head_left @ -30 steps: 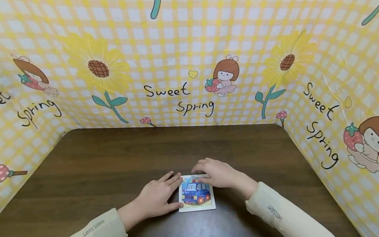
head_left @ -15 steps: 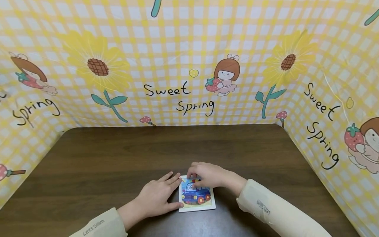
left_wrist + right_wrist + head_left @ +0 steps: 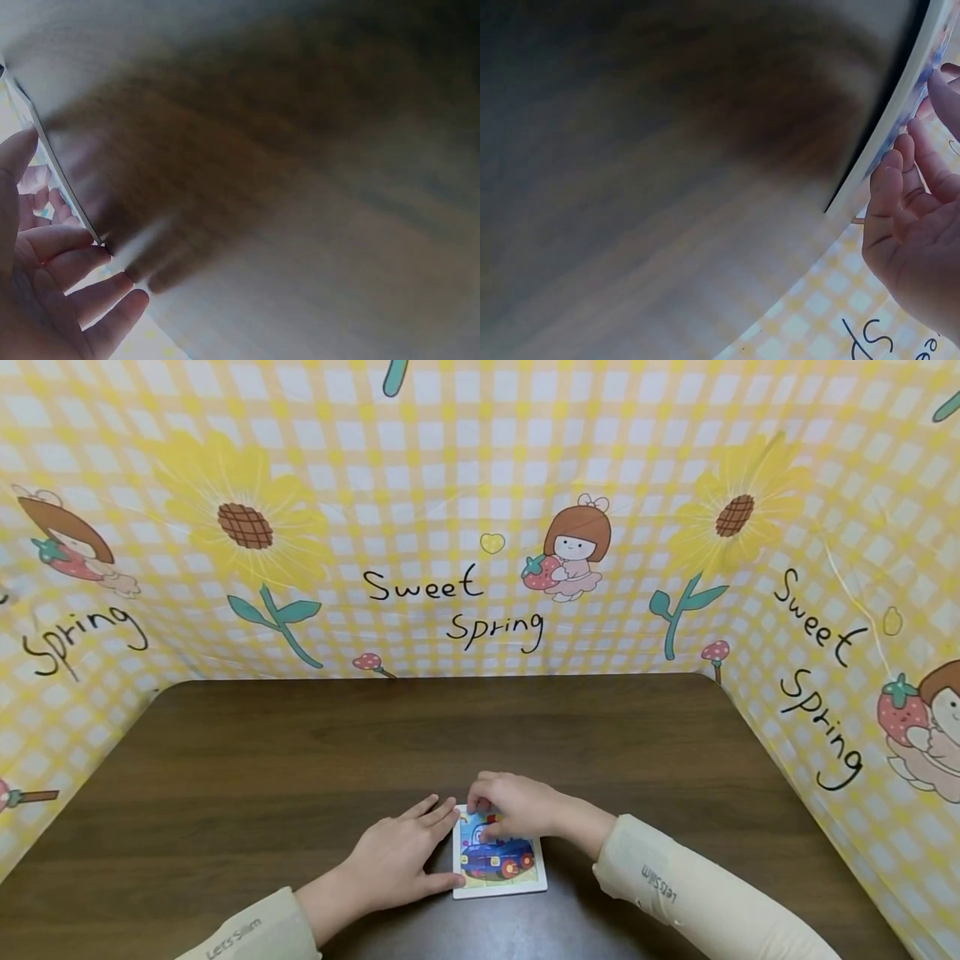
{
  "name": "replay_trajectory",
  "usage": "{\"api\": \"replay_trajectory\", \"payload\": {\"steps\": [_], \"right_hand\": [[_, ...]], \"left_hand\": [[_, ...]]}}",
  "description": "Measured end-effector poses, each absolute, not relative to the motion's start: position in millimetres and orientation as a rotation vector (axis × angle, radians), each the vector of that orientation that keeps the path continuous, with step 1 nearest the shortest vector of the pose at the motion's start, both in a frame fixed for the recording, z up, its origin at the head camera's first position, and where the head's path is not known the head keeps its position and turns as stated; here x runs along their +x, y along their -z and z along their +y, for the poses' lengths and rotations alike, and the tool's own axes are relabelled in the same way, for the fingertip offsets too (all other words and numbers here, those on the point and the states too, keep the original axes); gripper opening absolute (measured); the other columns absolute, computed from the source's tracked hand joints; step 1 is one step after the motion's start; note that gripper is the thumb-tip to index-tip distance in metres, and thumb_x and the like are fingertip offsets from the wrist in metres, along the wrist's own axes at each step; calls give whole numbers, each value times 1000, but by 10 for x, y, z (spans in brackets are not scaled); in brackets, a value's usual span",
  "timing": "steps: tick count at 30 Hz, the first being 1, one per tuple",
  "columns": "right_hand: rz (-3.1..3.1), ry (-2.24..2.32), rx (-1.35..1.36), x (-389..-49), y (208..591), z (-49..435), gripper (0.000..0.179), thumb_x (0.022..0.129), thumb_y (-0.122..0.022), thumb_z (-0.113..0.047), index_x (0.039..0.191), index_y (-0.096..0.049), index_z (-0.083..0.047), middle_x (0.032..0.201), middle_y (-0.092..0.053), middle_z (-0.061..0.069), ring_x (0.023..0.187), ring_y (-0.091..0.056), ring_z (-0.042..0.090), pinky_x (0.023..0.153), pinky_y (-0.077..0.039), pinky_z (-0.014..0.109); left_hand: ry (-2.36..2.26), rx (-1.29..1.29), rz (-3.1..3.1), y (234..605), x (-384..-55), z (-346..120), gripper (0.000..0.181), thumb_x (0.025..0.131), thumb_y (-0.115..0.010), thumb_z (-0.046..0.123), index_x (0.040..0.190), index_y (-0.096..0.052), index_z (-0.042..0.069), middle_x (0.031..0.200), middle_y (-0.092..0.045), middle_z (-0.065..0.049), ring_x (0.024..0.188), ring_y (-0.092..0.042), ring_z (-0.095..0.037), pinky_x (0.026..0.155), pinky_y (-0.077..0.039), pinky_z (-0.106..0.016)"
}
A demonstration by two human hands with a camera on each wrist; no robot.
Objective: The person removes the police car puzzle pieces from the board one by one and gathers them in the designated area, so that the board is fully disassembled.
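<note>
A small jigsaw puzzle (image 3: 501, 865) with a white border and a blue cartoon car lies flat on the dark wooden table (image 3: 315, 735). My left hand (image 3: 393, 860) rests along its left side, thumb near the lower corner and fingertips at the upper one. Over the puzzle's upper part is my right hand (image 3: 520, 807), fingers bent downward and the thumb apart from them, tips at the picture. It covers the upper right of the picture. The right wrist view shows the border (image 3: 877, 142) edge-on, with fingertips touching the face; no loose piece is visible between them.
A yellow checked cloth (image 3: 420, 468) with sunflowers and "Sweet Spring" lettering stands like a wall around the table's back and sides. Long pale sleeves (image 3: 697, 881) cover both forearms.
My right hand has moved left and slightly down across the puzzle's upper part, its fingers bending more, and now covers part of the car. The left hand and puzzle have stayed in place.
</note>
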State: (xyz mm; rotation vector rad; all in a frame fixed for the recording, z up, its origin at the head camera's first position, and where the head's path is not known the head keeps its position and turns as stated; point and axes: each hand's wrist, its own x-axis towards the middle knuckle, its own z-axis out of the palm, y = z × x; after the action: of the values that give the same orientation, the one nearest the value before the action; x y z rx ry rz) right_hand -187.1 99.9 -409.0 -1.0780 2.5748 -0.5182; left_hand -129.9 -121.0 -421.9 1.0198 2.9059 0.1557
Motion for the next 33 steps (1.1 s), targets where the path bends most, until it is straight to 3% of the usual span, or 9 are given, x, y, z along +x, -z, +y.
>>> {"api": "replay_trajectory", "payload": {"steps": [12, 33], "right_hand": [[2540, 607, -1010, -1857, 4096, 950, 25, 87, -77, -17, 107, -65, -9, 102, -57, 1, 91, -54, 10, 87, -49, 25], [2492, 683, -938, -1851, 4090, 926, 27, 84, -79, -11, 104, -61, -8, 103, -55, 4, 93, -52, 14, 86, -47, 27]], "left_hand": [[-170, 985, 2893, 4191, -1310, -1207, 85, 85, -59, 71, 142, -55, 9, 151, -51, -6, 139, -49, -29, 80, -59, -44], [-166, 964, 2878, 4193, -1300, -1181, 84, 84, -63, 68, 143, -55, 8, 152, -50, -6, 140, -47, -30, 84, -57, -47]]}}
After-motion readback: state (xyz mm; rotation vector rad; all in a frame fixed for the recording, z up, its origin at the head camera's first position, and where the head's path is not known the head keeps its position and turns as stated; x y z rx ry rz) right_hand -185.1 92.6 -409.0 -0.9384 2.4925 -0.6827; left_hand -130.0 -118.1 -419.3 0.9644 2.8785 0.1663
